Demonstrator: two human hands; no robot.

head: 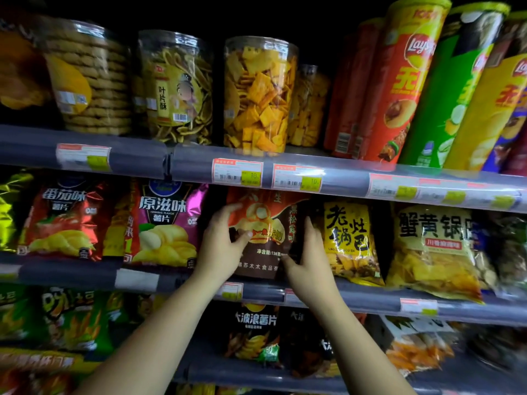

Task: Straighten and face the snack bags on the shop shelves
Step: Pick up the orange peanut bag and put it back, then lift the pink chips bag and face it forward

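A brown and orange chip bag [266, 238] stands upright on the middle shelf [370, 302]. My left hand [221, 243] holds its left edge, fingers curled over the side and thumb on the front. My right hand [309, 258] grips its right edge, fingers up along the side and thumb on the lower front. Left of it stand a pink chip bag [165, 223] and a red chip bag [65, 220]. To its right stand a yellow bag [352, 240] and a wider yellow bag [433, 249].
The top shelf [342, 181] carries clear snack tubs [258, 95] and tall chip cans [402, 81], some leaning. Price tags [236, 172] line the shelf rails. On the bottom shelf are a black chip bag [253, 334], green bags [71, 317] and an orange snack bag [419, 346].
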